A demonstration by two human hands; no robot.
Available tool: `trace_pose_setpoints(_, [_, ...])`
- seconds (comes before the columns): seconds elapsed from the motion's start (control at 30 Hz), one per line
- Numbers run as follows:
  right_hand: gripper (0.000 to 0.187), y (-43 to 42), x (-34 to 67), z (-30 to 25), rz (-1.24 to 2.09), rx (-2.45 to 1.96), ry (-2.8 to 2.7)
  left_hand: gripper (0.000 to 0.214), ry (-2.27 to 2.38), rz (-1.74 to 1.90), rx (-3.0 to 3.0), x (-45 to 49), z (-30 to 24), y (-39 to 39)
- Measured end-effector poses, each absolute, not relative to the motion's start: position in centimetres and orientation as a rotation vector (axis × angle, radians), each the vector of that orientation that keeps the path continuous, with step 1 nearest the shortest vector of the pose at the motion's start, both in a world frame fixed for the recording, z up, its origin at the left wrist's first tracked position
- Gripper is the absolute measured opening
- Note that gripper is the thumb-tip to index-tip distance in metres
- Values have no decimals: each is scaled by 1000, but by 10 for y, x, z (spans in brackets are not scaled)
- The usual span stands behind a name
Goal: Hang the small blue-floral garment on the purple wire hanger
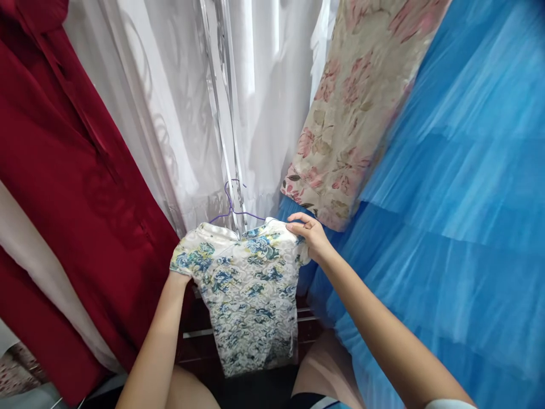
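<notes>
A white short-sleeved floral top (251,289) with blue and yellow-green patterning hangs on a thin purple hanger (231,204) in front of me. My right hand (310,232) pinches the top's right shoulder edge between thumb and fingers. On the other side, my left forearm (159,329) reaches up to the left sleeve, and the left hand is hidden behind the fabric. The hanger's hook sits by shiny metal strips (230,113), though whether it hooks onto them I cannot tell.
Dark red garments (85,199) hang at the left. White drapery (179,102) fills the back. To the right are a beige cloth with pink flowers (340,130) and a tiered blue tulle dress (447,238). My legs (327,363) show below, near metal bars (200,333).
</notes>
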State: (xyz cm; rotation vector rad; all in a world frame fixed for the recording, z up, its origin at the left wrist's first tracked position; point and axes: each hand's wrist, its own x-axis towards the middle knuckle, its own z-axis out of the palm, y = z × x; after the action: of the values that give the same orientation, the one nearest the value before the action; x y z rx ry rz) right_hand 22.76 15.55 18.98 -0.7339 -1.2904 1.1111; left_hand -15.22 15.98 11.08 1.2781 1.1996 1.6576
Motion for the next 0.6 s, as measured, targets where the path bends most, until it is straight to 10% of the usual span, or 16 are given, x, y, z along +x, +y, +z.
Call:
trace_pose_setpoints(0.37, [33,163,202,249,1283,-704,-1157,30,1544,1564,1822,-174,184,107])
trace_pose_setpoints(0.6, [38,19,159,218,1469,-397,-1890,27,1674,1519,1780,-140,124,106])
